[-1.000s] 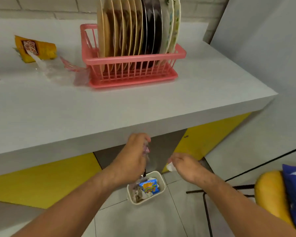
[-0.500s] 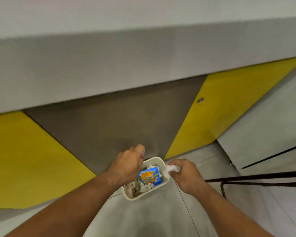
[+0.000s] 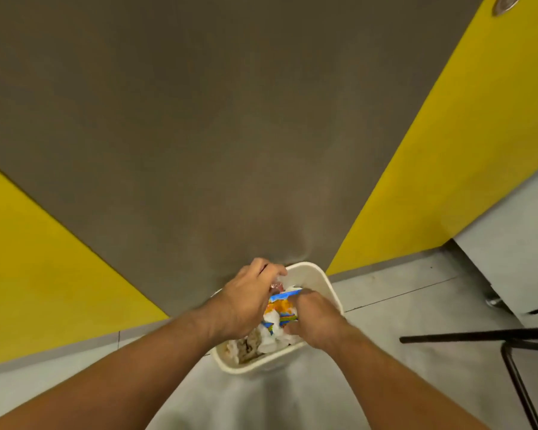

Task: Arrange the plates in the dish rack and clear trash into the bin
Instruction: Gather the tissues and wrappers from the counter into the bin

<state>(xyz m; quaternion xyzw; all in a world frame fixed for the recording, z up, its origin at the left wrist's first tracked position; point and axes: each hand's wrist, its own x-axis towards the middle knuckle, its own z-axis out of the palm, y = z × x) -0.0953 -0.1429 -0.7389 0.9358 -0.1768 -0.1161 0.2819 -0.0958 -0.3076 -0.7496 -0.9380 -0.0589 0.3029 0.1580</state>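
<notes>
A small cream bin (image 3: 316, 276) stands on the floor against the grey panel, holding crumpled white paper and a blue and orange packet (image 3: 280, 308). My left hand (image 3: 246, 301) is over the bin's left side, fingers closed on a bit of clear and pink wrapper (image 3: 276, 286). My right hand (image 3: 314, 321) reaches down into the bin's right side, fingers curled inward; the white tissue it carried is hidden among the white paper, so its grip is unclear. The dish rack and plates are out of view.
A grey cabinet panel (image 3: 230, 119) rises behind the bin, with yellow panels to the left (image 3: 44, 274) and right (image 3: 448, 181). Black metal chair legs (image 3: 510, 336) stand on the grey floor at the right.
The view has dropped closer to the bin. Both hands have moved down and together, now over and inside the bin; the white tissue in my right hand is no longer distinct.
</notes>
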